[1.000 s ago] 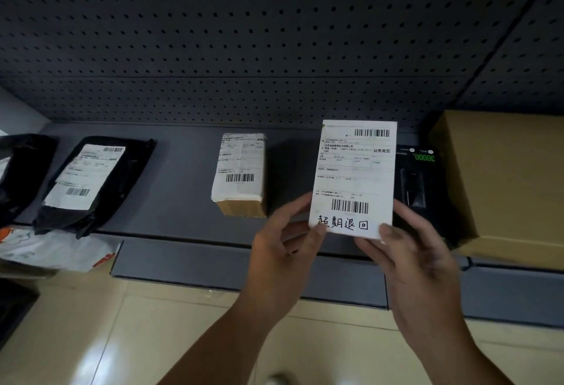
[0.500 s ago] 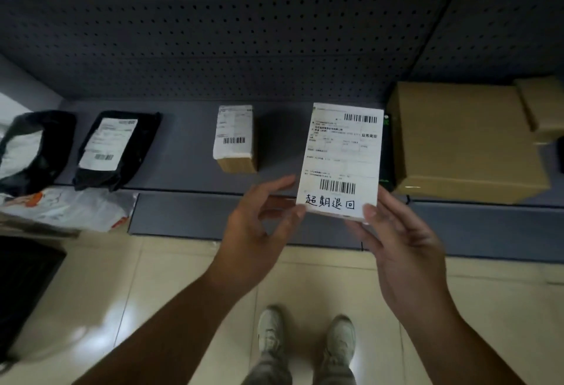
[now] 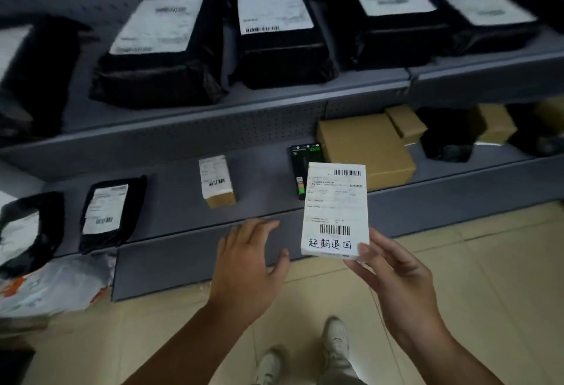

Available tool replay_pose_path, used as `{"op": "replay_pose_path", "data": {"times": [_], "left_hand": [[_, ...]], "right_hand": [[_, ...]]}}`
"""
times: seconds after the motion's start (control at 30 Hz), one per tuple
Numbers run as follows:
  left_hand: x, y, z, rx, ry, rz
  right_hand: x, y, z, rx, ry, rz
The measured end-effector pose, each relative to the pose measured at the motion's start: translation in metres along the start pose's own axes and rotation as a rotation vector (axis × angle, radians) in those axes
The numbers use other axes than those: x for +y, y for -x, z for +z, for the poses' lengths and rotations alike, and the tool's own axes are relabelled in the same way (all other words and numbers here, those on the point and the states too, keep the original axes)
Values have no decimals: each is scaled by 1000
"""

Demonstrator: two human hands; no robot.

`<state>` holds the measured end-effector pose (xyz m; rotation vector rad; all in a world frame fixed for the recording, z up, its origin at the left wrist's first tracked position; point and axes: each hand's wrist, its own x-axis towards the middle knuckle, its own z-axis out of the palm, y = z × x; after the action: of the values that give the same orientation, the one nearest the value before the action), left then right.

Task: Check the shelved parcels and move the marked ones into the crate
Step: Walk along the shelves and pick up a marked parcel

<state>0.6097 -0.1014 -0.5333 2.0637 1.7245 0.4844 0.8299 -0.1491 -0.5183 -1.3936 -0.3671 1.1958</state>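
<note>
You held the marked parcel (image 3: pixel 334 210) just in front of the bottom shelf (image 3: pixel 171 201), with the label facing you and the handwritten note at the near end. Its long axis stood upright, top end pointing toward that shelf. Your right hand (image 3: pixel 393 274) pinched the lower right corner. Your left hand (image 3: pixel 247 265) hovered before the shelf's front edge, fingers loosely spread, holding nothing. Step, as I judged it: check done, parcel qualifies. The next move needed the crate, which wasn't in view.
</note>
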Motion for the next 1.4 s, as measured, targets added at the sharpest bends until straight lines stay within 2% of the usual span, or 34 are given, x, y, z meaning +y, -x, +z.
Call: {"op": "replay_pose_path", "data": {"times": [0.2,0.5,0.77,1.03,1.4], "left_hand": [[15,6,-25,-17,-93,209],[76,-3,-40,-56,-82,465],[155,-15,0,-127,-80,632],[262,-19,65,-185,-85,783],[387,-17,127,-260,-139,936]], "right_hand": [[-10,57,-11,110,-80,-71],[-41,95,-47,248,-208,-201],[-64,98,-112,369,-294,-269],[-92,84,-212,515,-371,-312],[-135,80,-321,600,-419,-339]]}}
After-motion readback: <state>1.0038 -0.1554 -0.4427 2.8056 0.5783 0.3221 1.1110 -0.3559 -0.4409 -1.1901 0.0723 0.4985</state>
